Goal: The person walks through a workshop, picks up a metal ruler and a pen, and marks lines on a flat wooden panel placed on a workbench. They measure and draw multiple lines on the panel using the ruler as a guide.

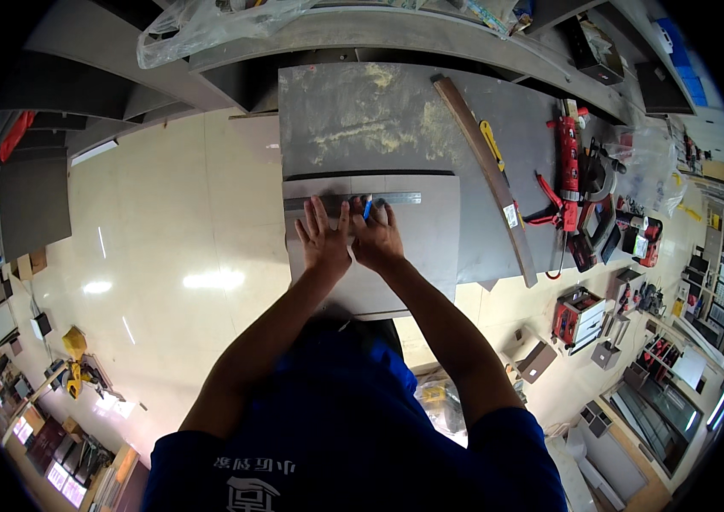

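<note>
A light grey board (427, 243) lies flat on the dark worktable, and a metal ruler (405, 198) runs across its upper part. My left hand (325, 241) rests on the board with spread fingers, their tips pressing on the ruler. Close beside it, my right hand (378, 242) is closed around a slim blue marking pen (368, 207), held at the ruler's edge. The pen's tip is too small to make out.
Right of the board are a long brown strip (486, 175), a yellow utility knife (492, 145), a red caulking gun (568, 162) and a red cordless tool (648, 241). Shelving with a plastic bag (208, 36) borders the far side. A tool cart (578, 320) stands on the floor.
</note>
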`<act>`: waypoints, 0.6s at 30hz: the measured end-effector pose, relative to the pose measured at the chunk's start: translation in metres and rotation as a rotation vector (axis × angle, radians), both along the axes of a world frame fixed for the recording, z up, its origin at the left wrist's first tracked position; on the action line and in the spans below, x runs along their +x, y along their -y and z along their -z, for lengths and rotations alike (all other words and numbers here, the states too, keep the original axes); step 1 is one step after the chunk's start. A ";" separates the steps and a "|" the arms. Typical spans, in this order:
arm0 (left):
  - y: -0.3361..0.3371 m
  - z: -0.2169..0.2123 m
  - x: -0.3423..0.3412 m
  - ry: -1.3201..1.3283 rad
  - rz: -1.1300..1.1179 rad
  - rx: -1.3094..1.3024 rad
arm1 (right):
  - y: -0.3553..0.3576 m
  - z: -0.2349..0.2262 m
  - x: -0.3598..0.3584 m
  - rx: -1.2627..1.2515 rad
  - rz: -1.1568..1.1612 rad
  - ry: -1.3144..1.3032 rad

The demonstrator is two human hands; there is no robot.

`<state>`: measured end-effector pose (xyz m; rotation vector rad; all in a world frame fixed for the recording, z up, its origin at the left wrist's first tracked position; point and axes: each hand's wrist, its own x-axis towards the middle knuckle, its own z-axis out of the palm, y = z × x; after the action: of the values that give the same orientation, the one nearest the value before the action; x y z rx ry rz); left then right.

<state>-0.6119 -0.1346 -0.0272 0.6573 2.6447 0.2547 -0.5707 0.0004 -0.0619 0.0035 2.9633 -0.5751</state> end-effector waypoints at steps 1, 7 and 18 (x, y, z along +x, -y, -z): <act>-0.004 0.005 0.000 0.054 -0.020 -0.053 | 0.002 -0.001 -0.002 -0.055 0.019 0.002; -0.008 0.032 0.007 0.107 -0.086 -0.122 | -0.005 -0.005 -0.004 -0.192 0.033 -0.015; -0.010 0.030 0.010 -0.008 -0.059 -0.102 | -0.022 -0.010 -0.014 -0.420 0.154 -0.196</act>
<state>-0.6017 -0.1246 -0.0574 0.5497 2.6674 0.1324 -0.5850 0.0229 -0.0523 0.1447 2.9757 -1.2753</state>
